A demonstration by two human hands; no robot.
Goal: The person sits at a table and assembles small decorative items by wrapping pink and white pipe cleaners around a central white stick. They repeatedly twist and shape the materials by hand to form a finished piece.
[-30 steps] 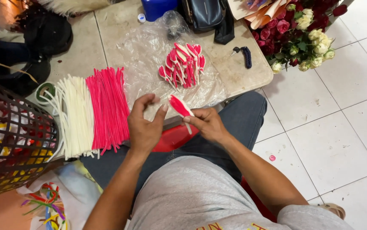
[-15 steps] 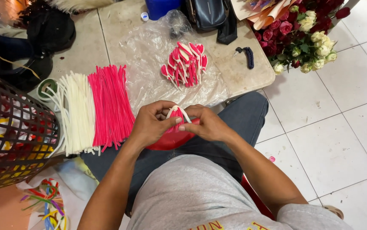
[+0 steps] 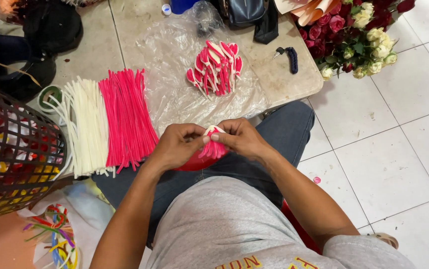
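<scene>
Left to right: thick rows of white pipe cleaners [image 3: 82, 127] and pink pipe cleaners [image 3: 127, 117] lying unbent on the tabletop [image 3: 100, 45], most stock apparently unused; left hand [image 3: 174, 147] and right hand [image 3: 242, 139] pinched together over the lap around one pink-and-white petal piece [image 3: 213, 147], mid-shaping; beyond, small finished pile [image 3: 214, 67] on clear plastic sheet [image 3: 174, 94].
</scene>
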